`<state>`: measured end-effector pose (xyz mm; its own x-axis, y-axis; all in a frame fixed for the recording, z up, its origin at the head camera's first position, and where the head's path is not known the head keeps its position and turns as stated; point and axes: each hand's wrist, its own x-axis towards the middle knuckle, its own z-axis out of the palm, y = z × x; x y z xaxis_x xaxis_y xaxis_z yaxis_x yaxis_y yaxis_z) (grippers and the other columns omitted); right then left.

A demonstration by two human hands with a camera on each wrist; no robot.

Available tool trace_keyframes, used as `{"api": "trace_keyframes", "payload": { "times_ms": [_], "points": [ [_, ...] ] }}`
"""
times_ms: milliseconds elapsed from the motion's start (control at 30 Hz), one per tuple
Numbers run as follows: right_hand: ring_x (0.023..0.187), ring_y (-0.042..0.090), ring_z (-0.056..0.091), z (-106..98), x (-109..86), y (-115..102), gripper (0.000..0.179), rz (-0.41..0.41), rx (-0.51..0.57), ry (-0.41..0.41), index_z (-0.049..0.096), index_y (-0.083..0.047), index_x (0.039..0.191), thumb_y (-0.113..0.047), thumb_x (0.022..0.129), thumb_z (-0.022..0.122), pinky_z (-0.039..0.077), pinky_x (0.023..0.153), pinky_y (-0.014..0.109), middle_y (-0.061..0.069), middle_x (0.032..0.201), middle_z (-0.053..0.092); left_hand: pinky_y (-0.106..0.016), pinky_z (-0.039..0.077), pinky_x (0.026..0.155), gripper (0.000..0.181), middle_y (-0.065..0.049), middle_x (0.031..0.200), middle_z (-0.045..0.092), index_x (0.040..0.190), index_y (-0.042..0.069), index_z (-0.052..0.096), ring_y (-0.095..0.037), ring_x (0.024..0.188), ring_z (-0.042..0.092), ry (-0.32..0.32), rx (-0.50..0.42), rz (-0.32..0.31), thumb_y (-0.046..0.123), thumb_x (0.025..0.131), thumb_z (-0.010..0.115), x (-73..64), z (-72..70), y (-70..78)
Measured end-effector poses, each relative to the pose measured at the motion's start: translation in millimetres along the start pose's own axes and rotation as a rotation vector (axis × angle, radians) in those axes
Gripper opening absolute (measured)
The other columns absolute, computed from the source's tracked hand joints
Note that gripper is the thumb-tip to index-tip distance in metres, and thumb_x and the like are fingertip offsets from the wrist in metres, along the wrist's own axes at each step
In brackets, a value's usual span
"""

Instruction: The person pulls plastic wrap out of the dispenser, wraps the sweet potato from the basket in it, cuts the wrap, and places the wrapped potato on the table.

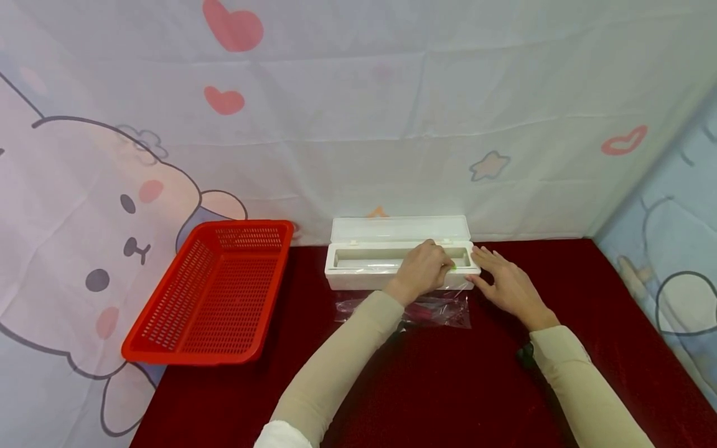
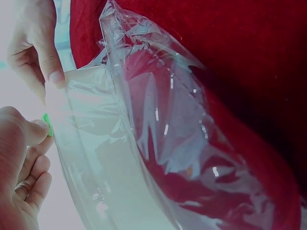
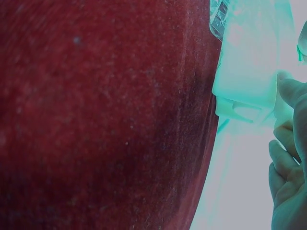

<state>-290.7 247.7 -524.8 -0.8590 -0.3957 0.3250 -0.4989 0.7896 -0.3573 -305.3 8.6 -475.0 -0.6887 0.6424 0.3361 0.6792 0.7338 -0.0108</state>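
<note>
A long white cling film dispenser box (image 1: 347,283) stands by the back wall, its translucent lid (image 1: 400,229) raised. My left hand (image 1: 421,269) reaches over the box and pinches a small green slider (image 2: 46,125) at the top front edge, near the right end. My right hand (image 1: 506,291) holds the box's right end, its thumb (image 3: 288,88) on the front edge. Clear cling film (image 2: 163,124) clings to the box front and drapes onto the red cloth, wrinkled and shiny. Bright glare hides part of the box in both wrist views.
On the left stands a red perforated plastic basket (image 1: 226,298). Dark red cloth (image 1: 437,386) covers the table. A printed fabric sheet (image 1: 358,112) hangs close behind the box, and another stretch of it (image 1: 666,249) borders the right side.
</note>
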Motion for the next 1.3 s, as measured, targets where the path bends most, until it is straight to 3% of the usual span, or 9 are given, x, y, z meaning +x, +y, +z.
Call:
{"api": "trace_keyframes", "payload": {
  "times_ms": [467,1300],
  "points": [
    [0.145,0.045,0.051,-0.8,3.0,-1.7,0.064,-0.036,-0.023,0.023,0.057,0.003,0.151,-0.028,0.099,0.078,0.041,0.118,0.061,0.021,0.157,0.055,-0.026,0.056,0.088,0.018,0.007,0.103,0.082,0.109,0.024,0.087,-0.017,0.094,0.069,0.009,-0.005,-0.011,0.020,0.102,0.070,-3.5,-2.3,-2.4],
    [0.142,0.050,0.053,-1.4,0.0,0.1,0.065,-0.019,-0.027,0.016,0.055,0.001,0.153,-0.030,0.100,0.077,0.046,0.112,0.064,0.022,0.157,0.054,-0.028,0.056,0.090,0.017,0.009,0.101,0.082,0.106,0.023,0.087,-0.018,0.094,0.071,0.033,-0.031,-0.005,0.018,0.100,0.072,-9.3,-3.0,-7.6]
  ]
}}
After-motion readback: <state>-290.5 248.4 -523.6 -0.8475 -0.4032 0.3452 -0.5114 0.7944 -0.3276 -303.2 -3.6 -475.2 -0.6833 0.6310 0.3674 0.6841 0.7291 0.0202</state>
